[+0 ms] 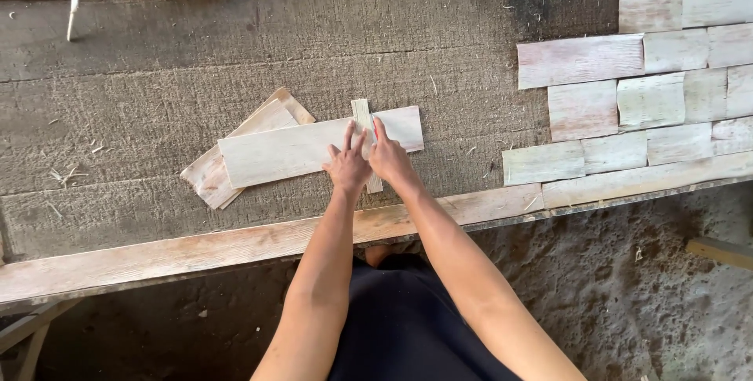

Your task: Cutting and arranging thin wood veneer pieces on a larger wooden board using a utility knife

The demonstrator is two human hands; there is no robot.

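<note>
On the right part of the grey rough work surface (pixel 235 51), many pale, whitish rectangular sheets of thin wood (pixel 620 106) are already laid in rows, edge to edge and partly overlapping. This part of the work seems to be done.

Near the middle, a long pale rectangular sheet of thin wood (pixel 282 151) is lying flat over two other similar sheets (pixel 216 177), which are set at an angle under its left end. Across its right part a narrow pale wooden strip (pixel 363 118) is placed upright, like a ruler.

The left hand (pixel 347 167) is pressed flat on this strip, with the fingers spread a little apart. The right hand (pixel 389 157) is just beside it, touching the sheet on the right side of the strip; a small blue thing is seen at its fingers, but whether it is held cannot be told. The sheet is judged as not yet cut, and the sheets below are waiting.
</note>
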